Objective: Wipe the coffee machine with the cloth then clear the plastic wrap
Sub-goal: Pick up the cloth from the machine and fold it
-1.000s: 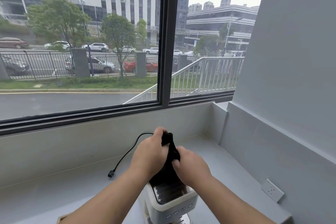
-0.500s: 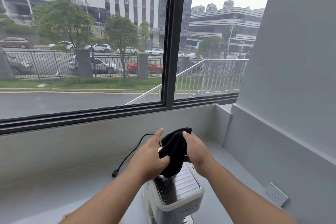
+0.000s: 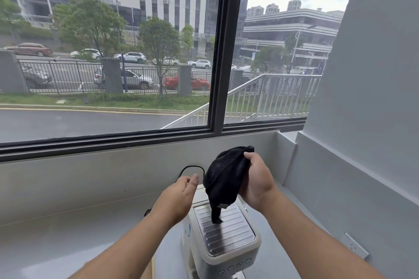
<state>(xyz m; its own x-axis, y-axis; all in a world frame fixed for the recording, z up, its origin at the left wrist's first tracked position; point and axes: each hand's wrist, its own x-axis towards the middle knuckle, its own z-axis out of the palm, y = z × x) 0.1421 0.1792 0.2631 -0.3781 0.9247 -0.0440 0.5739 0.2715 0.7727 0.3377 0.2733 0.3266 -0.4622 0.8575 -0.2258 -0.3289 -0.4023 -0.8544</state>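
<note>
- Cloth (image 3: 223, 179): black, bunched, long axis vertical; its lowest tip appears to touch the ribbed top of the coffee machine (image 3: 226, 235), at 6 o'clock below, on the table (image 3: 68, 233).
- My right hand (image 3: 257, 184) grips the cloth from 3 o'clock.
- My left hand (image 3: 180, 196): loosely curled, holding nothing, just beside at 9 o'clock.
- Plastic wrap: not in view.

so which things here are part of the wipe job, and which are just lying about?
Job: black cloth, gripped by the right hand; coffee machine under it; left hand, open beside the cloth.
Lying about: power cord on the counter; wall socket. Plastic wrap not in view.
</note>
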